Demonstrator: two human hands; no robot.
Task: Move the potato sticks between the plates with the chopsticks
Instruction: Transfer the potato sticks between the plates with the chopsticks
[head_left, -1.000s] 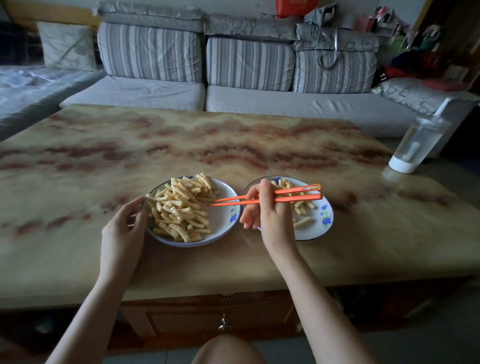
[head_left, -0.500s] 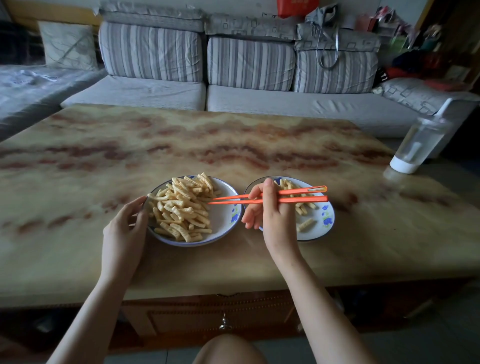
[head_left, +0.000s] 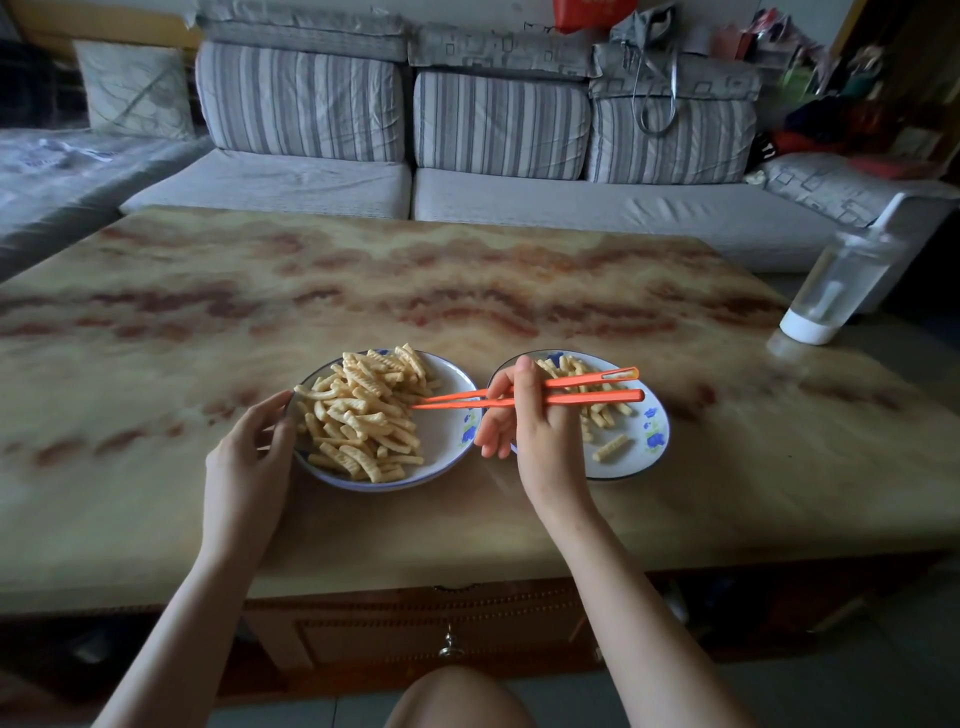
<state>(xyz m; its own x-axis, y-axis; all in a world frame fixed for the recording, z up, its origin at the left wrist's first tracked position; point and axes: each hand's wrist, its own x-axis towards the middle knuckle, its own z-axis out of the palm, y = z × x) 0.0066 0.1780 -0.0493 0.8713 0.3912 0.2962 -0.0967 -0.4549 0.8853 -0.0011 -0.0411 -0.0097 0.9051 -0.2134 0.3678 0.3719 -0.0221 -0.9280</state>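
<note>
Head view, only angle I have:

- My right hand (head_left: 535, 431) grips the orange chopsticks (head_left: 571, 389): thumb and first fingers curled round them about mid-length, lower fingers loosely bent underneath
- The chopsticks lie nearly level, butt ends over the right plate (head_left: 649, 452), tips reaching left over the left plate (head_left: 447, 447)
- Tips are almost closed, right at the near-right edge of the pile; can't tell if a stick is caught between them
- My left hand (head_left: 249, 457) holds the left plate at its left rim, thumb on the edge, fingers curled beside it
- Most potato sticks (head_left: 363, 410) are heaped on the left plate, filling its left and middle
- A smaller batch (head_left: 597, 410) sits on the right plate, partly behind my hand, and a single stick (head_left: 612, 448) lies apart near the front
- The plates stand just beside each other on the marbled table (head_left: 467, 291), near my edge
- A clear bottle (head_left: 841, 280) stands at the far right of the table, well apart from the plates
- Striped sofa (head_left: 519, 208) behind the table
</note>
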